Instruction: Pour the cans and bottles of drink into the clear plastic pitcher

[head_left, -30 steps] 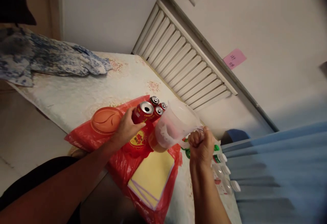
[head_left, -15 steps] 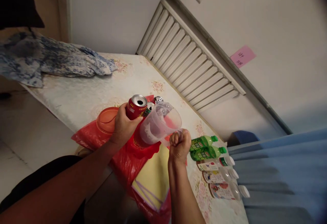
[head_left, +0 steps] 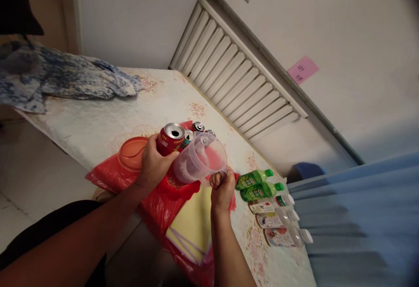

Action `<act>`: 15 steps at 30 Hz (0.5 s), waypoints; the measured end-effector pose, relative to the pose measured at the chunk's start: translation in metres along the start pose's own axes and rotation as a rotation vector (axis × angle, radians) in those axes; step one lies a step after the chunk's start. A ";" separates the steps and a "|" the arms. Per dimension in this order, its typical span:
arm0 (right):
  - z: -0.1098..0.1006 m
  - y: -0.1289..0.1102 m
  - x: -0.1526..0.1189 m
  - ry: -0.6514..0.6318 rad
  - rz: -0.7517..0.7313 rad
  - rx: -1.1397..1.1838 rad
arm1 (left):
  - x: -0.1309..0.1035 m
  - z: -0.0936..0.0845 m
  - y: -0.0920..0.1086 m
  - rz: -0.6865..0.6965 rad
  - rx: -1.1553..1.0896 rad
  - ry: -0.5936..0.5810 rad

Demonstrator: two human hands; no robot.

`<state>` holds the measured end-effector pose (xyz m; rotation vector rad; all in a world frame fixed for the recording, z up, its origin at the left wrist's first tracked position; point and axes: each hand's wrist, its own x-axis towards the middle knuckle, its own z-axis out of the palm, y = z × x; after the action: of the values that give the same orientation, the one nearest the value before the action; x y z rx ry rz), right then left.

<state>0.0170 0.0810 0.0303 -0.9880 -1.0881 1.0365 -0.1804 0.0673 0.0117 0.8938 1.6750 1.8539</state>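
Observation:
My left hand point(head_left: 156, 161) is wrapped round a red drink can point(head_left: 170, 140) with its top opening showing. By its handle my right hand point(head_left: 223, 186) grips a clear plastic measuring jug point(head_left: 188, 164), which is tilted. Pinkish red shows through the jug's mouth, and whitish foam or residue clings inside; I cannot tell how much liquid it holds. Behind the jug stand other cans, one green-topped can point(head_left: 187, 137) and one dark can point(head_left: 198, 127). An orange-red lid or bowl point(head_left: 132, 152) sits left of my left hand.
Red plastic sheeting point(head_left: 153, 208) and a folded yellow cloth point(head_left: 191, 221) lie before me on the flowered tablecloth point(head_left: 163, 90). Several bottles, including a green bottle point(head_left: 258, 191), stand to the right. A patterned garment point(head_left: 85, 77) lies at left; a radiator point(head_left: 235, 68) lines the wall.
The view has shifted slightly, so most things sit a little further left. Both hands keep their hold on the can and the jug; more of the cans behind the jug shows.

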 end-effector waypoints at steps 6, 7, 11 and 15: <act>-0.001 0.003 0.001 0.008 -0.002 0.008 | -0.019 -0.010 -0.003 0.008 0.023 0.001; -0.001 0.003 0.001 0.010 -0.009 0.007 | -0.023 -0.012 -0.003 0.008 0.034 -0.004; 0.000 0.003 0.001 0.010 -0.021 -0.029 | -0.046 -0.020 -0.003 0.035 0.069 -0.038; 0.001 0.001 0.001 0.006 -0.023 -0.011 | -0.077 -0.023 -0.007 0.192 0.022 -0.180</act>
<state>0.0157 0.0824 0.0296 -0.9849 -1.0989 1.0089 -0.1459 -0.0033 -0.0072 1.2305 1.5484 1.8174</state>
